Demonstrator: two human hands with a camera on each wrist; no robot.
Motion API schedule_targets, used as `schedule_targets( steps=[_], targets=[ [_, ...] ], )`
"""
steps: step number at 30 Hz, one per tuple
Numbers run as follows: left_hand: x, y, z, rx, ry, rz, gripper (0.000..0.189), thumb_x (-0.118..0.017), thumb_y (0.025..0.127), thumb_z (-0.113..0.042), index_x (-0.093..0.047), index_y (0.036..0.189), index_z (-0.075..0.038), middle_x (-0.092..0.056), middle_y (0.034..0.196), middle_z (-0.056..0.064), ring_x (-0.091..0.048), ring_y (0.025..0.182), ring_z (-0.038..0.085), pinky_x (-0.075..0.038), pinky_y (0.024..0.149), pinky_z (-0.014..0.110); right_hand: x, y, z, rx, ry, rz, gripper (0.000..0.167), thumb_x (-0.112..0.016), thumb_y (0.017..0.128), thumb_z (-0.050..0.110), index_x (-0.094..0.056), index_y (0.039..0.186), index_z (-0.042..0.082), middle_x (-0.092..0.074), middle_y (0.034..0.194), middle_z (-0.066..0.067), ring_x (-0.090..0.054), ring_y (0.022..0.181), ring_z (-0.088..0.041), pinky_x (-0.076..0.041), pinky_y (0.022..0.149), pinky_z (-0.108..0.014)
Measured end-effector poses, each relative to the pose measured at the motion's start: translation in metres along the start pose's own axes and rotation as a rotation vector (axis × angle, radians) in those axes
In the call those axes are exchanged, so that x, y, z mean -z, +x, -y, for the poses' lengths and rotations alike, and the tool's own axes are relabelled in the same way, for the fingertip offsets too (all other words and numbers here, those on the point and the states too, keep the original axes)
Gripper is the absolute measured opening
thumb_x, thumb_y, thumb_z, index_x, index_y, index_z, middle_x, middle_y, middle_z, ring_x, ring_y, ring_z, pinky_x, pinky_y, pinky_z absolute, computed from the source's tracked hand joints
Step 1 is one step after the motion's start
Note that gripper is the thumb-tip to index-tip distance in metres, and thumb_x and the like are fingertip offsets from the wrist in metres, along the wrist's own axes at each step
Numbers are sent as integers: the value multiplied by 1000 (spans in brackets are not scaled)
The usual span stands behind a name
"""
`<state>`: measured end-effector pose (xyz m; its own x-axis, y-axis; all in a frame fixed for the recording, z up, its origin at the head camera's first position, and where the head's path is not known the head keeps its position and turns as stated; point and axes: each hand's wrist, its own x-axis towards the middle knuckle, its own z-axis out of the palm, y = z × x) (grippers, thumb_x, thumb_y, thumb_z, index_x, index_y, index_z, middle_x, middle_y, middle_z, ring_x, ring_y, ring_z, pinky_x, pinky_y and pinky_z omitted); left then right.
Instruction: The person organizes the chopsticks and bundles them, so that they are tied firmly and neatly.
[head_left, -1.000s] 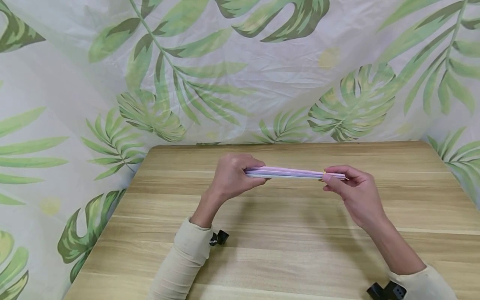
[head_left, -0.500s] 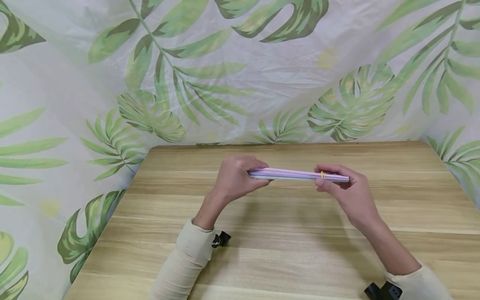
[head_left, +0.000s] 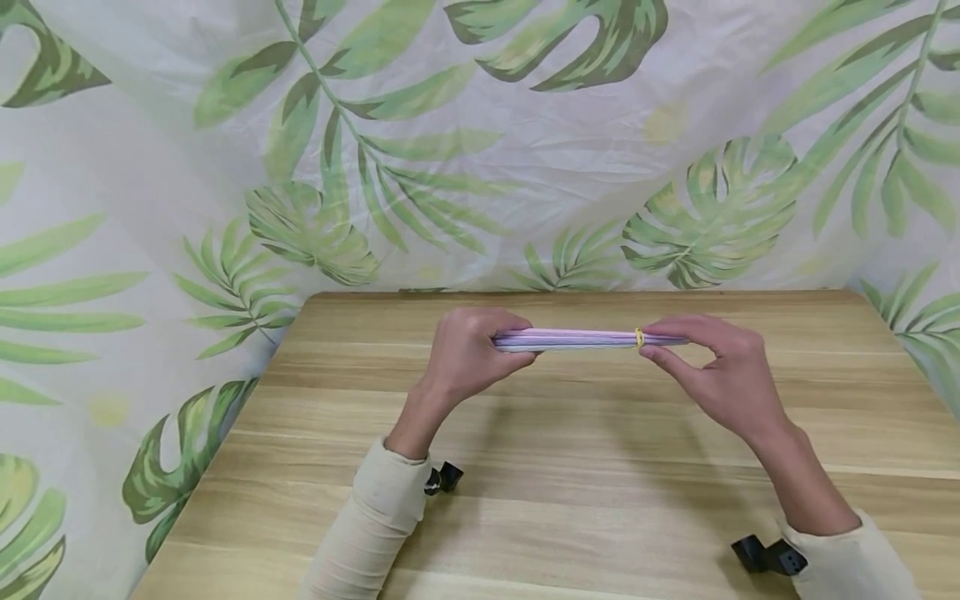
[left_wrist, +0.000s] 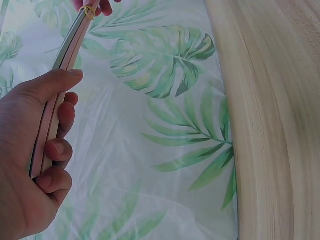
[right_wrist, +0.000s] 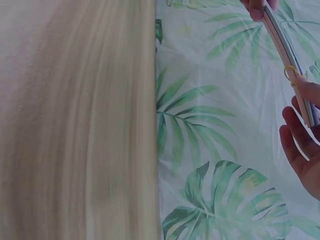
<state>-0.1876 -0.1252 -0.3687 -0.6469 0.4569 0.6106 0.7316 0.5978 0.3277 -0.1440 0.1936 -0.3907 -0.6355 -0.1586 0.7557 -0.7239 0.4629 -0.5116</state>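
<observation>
Held level above the table is a bundle of long, thin pastel sticks [head_left: 566,339] in pink, lilac and pale green; their exact kind is unclear. My left hand [head_left: 472,354] grips its left end, thumb on one side and fingers curled round the other, as the left wrist view shows. A thin yellow rubber band [head_left: 640,338] circles the bundle near its right end. My right hand [head_left: 723,375] pinches at this band with thumb and forefinger. In the right wrist view the band [right_wrist: 289,75] lies by the thumb, and the other fingers are loosely bent beside the sticks.
Below the hands is a wood-grain table [head_left: 562,500]. A white cloth with green leaf print [head_left: 555,167] hangs behind the table and along its sides. Small black cameras [head_left: 444,477] sit at both sleeve cuffs.
The right thumb and forefinger have shifted slightly on the band, and the right hand has turned and moved a little to the right. The bundle is now more level; the left hand still grips it.
</observation>
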Motion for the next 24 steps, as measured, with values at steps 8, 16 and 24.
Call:
schedule_targets(
  steps=[8, 16, 24],
  targets=[
    [-1, -1, -2, 21, 31, -3, 19, -93, 79, -20, -87, 94, -12, -83, 87, 2, -74, 68, 12, -57, 62, 32, -5, 8, 0, 57, -25, 23, 41, -91, 67, -16, -85, 104, 2, -83, 98, -14, -66, 105, 19, -49, 93, -5],
    [-5, 1, -3, -16, 44, 2, 17, -94, 77, -19, -87, 92, -13, -82, 84, 0, -74, 68, 11, -57, 63, 31, -20, 12, 5, 153, -64, 88, 30, -92, 77, 2, -85, 106, 4, -84, 97, -9, -79, 90, -20, -51, 93, -12],
    [-5, 1, -2, 5, 29, 10, 17, -93, 78, -19, -87, 92, -13, -82, 84, 0, -73, 68, 10, -58, 64, 32, -15, 17, 12, 134, -157, 128, 40, -96, 70, 0, -84, 108, 6, -84, 100, -7, -81, 86, -24, -53, 77, -12]
  ],
)
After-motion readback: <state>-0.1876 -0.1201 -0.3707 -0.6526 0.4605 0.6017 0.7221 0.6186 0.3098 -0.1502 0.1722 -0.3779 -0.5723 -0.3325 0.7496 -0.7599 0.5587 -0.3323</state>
